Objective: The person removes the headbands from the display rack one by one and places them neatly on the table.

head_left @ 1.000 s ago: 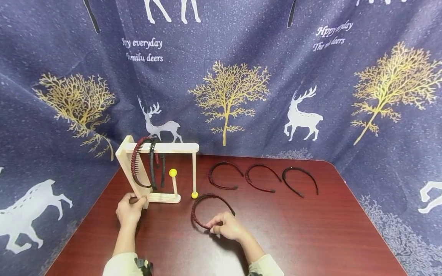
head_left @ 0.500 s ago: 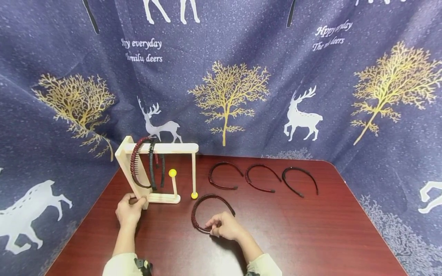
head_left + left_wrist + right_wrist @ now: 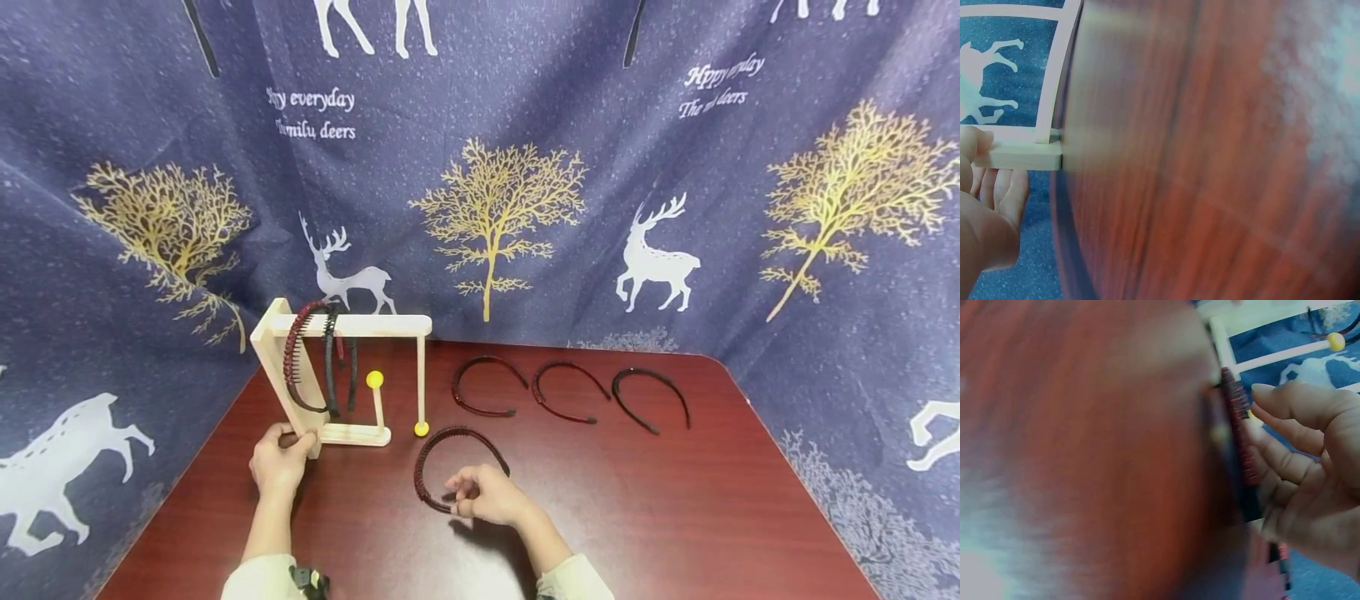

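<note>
Dark red table (image 3: 637,508) under left grip (image 3: 279,462); blue cloth (image 3: 540,50) beyond; on cloth, white deer (image 3: 67,448) left of grip; gold tree (image 3: 491,242) beyond, to right.

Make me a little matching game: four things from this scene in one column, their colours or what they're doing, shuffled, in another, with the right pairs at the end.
Column one
1. Left hand
2. Ball tips on the wooden stand
3. Rightmost headband
4. Printed deer

Column two
A. White
B. Black, lying on the table
C. Gripping the stand
D. Yellow

Pairs: 1-C, 2-D, 3-B, 4-A
</note>
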`<action>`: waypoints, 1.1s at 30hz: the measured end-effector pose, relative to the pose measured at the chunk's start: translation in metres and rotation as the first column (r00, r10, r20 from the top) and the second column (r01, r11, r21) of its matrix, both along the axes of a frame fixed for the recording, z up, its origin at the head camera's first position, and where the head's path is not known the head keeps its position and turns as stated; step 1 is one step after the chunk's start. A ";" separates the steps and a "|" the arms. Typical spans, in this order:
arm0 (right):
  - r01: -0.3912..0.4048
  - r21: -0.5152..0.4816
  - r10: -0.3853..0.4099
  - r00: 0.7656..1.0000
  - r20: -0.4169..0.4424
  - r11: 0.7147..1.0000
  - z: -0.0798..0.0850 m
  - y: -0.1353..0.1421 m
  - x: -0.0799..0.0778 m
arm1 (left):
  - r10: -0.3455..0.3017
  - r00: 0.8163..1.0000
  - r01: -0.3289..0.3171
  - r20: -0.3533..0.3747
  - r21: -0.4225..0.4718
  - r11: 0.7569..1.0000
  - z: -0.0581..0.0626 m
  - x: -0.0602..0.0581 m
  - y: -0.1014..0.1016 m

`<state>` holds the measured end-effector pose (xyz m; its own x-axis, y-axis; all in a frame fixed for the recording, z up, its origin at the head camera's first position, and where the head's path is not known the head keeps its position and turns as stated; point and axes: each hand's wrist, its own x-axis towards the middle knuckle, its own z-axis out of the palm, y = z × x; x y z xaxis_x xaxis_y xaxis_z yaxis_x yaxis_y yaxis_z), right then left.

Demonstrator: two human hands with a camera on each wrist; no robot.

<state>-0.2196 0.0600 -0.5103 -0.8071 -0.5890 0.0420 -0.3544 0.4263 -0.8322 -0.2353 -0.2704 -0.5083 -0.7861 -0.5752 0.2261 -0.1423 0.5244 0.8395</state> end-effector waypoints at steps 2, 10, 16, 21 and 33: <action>-0.015 0.004 0.015 0.999 -0.045 1.000 0.006 -0.001 -0.002 | 0.003 1.000 -0.003 -0.001 -0.003 1.000 0.000 0.000 -0.001; -0.032 -0.126 0.021 0.996 -0.084 0.992 0.037 -0.011 -0.005 | -0.013 1.000 0.013 0.002 0.008 1.000 0.001 0.003 -0.003; -0.033 -0.230 0.023 0.999 -0.045 0.973 0.066 -0.019 -0.005 | -0.006 1.000 0.006 -0.004 0.016 1.000 -0.002 0.003 -0.002; -0.053 -0.282 0.042 0.998 -0.046 0.958 0.076 -0.028 -0.013 | -0.013 1.000 0.013 0.003 0.017 1.000 -0.003 0.001 -0.002; -0.086 -0.294 0.062 0.994 -0.089 0.952 0.125 -0.053 -0.003 | -0.013 1.000 0.013 0.001 0.010 1.000 -0.001 0.001 -0.002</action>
<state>-0.2229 0.0070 -0.3848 -0.7492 -0.5978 0.2852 -0.4442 0.1340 -0.8858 -0.2340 -0.2720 -0.5097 -0.7940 -0.5669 0.2193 -0.1366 0.5180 0.8444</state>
